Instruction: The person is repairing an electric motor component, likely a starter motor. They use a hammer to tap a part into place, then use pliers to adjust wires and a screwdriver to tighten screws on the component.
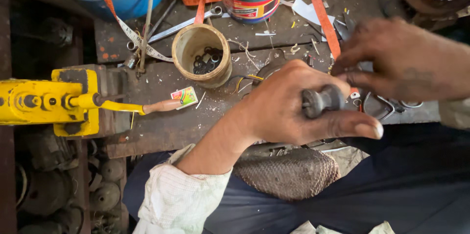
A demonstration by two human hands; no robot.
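The left hand (293, 109) has its fingers clenched around a dark metal knob (320, 101) above the desk (161, 126); the right hand (401, 60) pinches a small part, which is blurred.

light: soft daylight, even | shadows: faint | blur: right hand (406, 60) slightly smeared
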